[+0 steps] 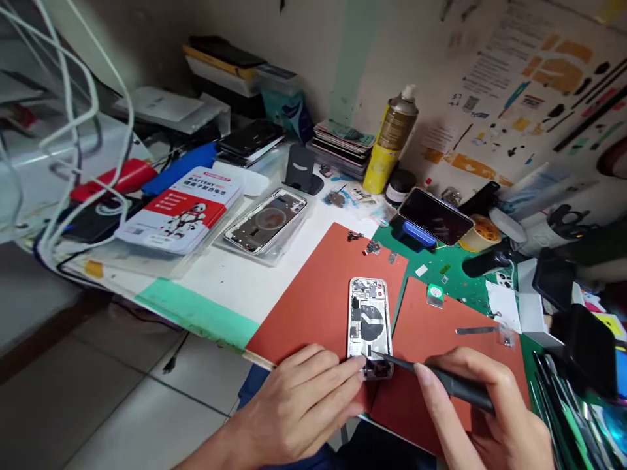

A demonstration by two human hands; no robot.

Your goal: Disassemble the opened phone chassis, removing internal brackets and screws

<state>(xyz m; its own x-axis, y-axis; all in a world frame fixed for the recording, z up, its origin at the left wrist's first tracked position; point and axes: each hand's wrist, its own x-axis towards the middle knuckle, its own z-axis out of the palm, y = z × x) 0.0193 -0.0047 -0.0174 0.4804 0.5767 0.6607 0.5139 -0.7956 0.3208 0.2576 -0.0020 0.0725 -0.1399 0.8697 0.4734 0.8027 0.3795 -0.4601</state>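
An opened phone housing [371,326] with a silver frame lies on the red-brown mat, its inner parts and a round dark patch showing. My left hand [313,398] steadies its lower left edge, fingers together and fingertips pressed on it. My right hand [482,398] is closed around black tweezers [445,378], whose pointed tip reaches over the housing's lower half. Whether the tip touches a part I cannot tell. Beyond the housing lie small metal phone parts [373,247] at the mat's far corner.
Red-brown mats [304,294] cover the near desk. To the left are another phone housing [267,220] and a battery box [181,209]. A yellow spray can [392,140] stands behind. On the right lie a dark-screened phone [435,215], a metal strip [475,330] and several tools [563,405].
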